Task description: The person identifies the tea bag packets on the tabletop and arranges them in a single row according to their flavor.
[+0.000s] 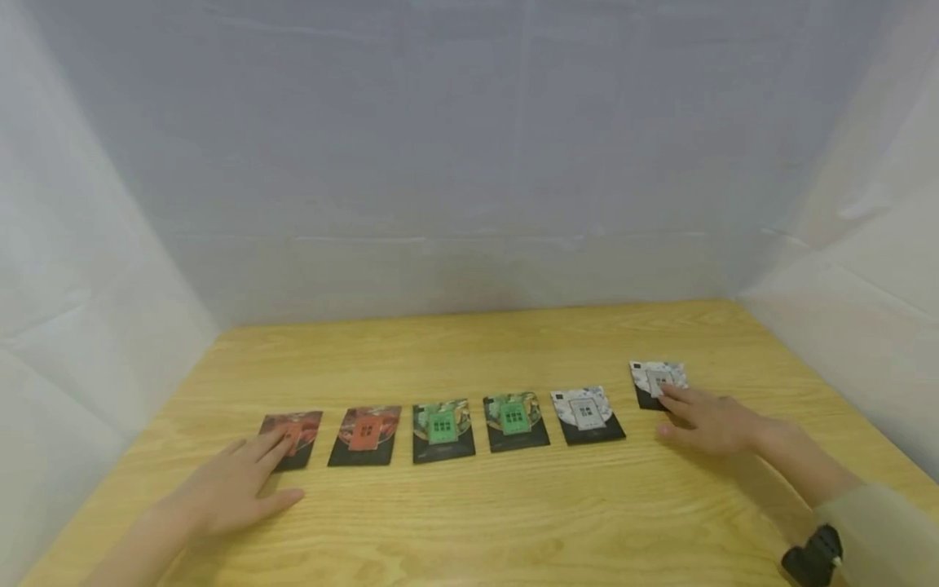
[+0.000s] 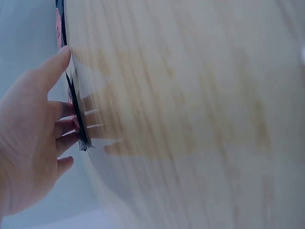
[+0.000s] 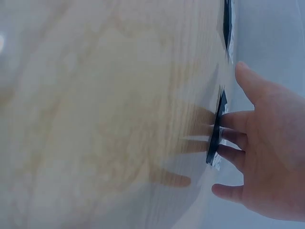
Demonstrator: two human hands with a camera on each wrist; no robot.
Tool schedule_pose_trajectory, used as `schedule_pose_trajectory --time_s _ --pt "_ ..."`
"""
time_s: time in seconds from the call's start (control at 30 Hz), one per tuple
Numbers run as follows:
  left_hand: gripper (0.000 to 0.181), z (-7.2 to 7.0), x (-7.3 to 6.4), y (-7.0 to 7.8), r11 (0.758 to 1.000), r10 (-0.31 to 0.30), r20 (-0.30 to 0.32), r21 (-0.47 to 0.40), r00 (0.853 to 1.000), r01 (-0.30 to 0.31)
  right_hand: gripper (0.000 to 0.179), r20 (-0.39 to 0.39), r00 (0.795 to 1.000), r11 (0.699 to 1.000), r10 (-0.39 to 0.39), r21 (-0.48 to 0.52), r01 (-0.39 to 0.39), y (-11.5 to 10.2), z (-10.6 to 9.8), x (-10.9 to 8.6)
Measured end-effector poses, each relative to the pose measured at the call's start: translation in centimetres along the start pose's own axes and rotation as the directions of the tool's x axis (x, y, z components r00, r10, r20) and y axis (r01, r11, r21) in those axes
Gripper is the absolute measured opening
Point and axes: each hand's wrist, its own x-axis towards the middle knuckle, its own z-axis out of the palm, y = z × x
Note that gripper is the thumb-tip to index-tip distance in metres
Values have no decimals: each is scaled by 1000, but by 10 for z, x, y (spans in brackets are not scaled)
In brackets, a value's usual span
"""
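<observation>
Several flat black-bottomed packets lie in a row across the wooden table. My left hand (image 1: 231,489) has its fingers extended onto the leftmost red packet (image 1: 299,456), covering part of its label. To its right are another red packet (image 1: 364,436), a green packet (image 1: 443,430), a second green packet (image 1: 516,421) and a white packet (image 1: 588,414). At the far right, a second white packet (image 1: 649,375) sits farther back than the rest. Straight fingertips of my right hand (image 1: 707,422) touch its front part. Both wrist views show the hands (image 2: 35,109) (image 3: 271,138) with fingers spread.
The light wooden table (image 1: 469,522) is walled by white sheeting at the back (image 1: 469,163) and both sides. A small black device (image 1: 814,557) hangs at the right sleeve (image 1: 873,522). Wood surface shows in front of and behind the row.
</observation>
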Motion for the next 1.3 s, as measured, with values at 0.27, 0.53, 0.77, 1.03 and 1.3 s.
schedule_pose_trajectory --time_s 0.27,0.53,0.77,1.03,1.3 --pt "80 -1 0 1 1000 -4 16 -3 1000 4 71 -16 1000 1000 -8 -8 8 -6 4 -9" --pt "79 -1 -1 2 1000 -4 -3 2 1000 4 70 -24 999 999 -42 -35 41 -10 5 -13" --pt "77 0 -2 3 1000 1 -21 4 1000 -1 67 -46 995 994 -88 -61 86 -16 8 -17" --pt "79 1 -1 1 1000 10 -26 22 1000 -10 66 -51 992 990 -113 -88 108 -17 8 -19" --pt "79 2 0 0 999 14 -28 34 1000 -13 65 -72 990 987 -124 -110 116 -15 9 -21"
